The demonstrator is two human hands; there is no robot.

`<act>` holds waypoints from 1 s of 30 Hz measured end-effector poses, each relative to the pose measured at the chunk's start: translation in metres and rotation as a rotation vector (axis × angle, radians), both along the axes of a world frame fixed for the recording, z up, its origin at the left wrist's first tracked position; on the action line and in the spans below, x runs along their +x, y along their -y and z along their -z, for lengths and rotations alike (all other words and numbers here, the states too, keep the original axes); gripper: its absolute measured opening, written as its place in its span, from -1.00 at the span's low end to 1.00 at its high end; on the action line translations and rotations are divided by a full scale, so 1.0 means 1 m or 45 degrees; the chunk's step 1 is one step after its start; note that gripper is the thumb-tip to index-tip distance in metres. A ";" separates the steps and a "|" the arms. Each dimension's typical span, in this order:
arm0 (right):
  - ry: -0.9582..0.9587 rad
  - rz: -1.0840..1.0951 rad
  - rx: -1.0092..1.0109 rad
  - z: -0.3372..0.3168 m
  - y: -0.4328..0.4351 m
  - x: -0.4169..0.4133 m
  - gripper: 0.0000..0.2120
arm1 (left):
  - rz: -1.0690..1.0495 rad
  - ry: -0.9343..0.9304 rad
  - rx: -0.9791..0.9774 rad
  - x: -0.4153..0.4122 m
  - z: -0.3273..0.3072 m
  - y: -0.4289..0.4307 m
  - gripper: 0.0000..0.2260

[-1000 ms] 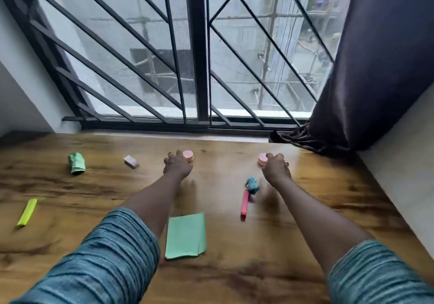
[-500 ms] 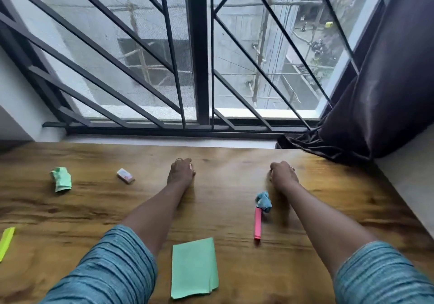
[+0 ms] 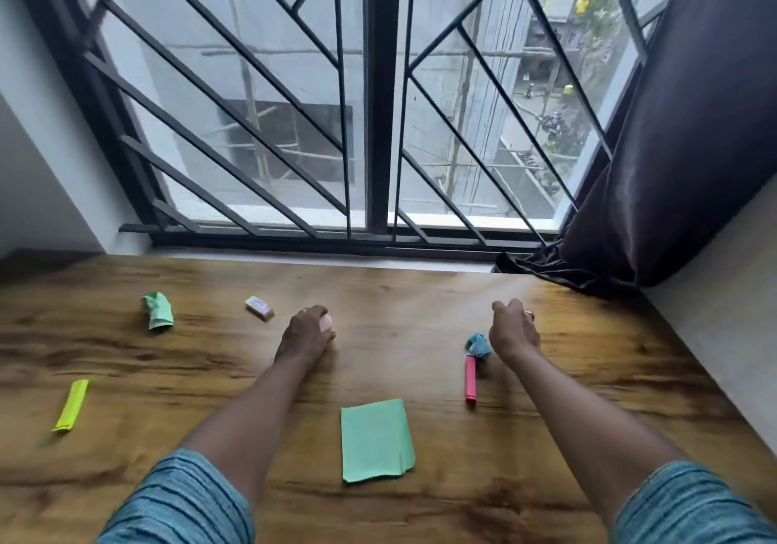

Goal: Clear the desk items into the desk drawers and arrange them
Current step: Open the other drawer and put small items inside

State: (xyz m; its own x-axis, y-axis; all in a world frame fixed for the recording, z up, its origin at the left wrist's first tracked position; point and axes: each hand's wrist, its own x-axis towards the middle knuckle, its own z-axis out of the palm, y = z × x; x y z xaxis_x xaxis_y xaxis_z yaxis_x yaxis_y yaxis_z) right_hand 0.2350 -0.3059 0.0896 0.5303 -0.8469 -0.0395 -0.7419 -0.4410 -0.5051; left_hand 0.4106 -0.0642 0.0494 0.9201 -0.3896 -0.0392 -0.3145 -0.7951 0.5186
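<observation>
A small, round pink pot (image 3: pixel 326 323) is gripped in the curled left hand (image 3: pixel 306 333). Whether the right hand (image 3: pixel 514 329) holds anything cannot be seen.

Head-worn view, forward-down over desk (image 3: pixel 399 291)

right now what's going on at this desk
A person is clearing a wooden desk. The left hand grips a small pink round item; the right hand is curled, its contents hidden. A green paper sheet, pink pen, yellow marker, eraser and crumpled green paper lie on the desk.
</observation>
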 end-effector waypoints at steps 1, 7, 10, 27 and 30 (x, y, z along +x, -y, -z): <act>0.002 -0.011 -0.018 -0.003 -0.005 -0.004 -0.70 | 0.007 0.014 0.003 -0.007 -0.002 -0.007 -0.61; -0.106 -0.262 -0.176 -0.007 -0.039 -0.042 -0.73 | -0.085 0.054 -0.046 -0.059 -0.008 -0.046 -0.61; -0.092 -0.348 -0.136 0.000 -0.056 -0.067 -0.71 | -0.108 0.061 -0.047 -0.096 -0.005 -0.063 -0.59; -0.207 -0.676 -0.203 0.023 -0.189 -0.157 -0.67 | -0.221 0.088 -0.043 -0.267 0.011 -0.190 -0.63; -0.200 -0.749 -0.182 0.026 -0.225 -0.153 -0.68 | -0.232 0.077 -0.056 -0.275 0.012 -0.215 -0.62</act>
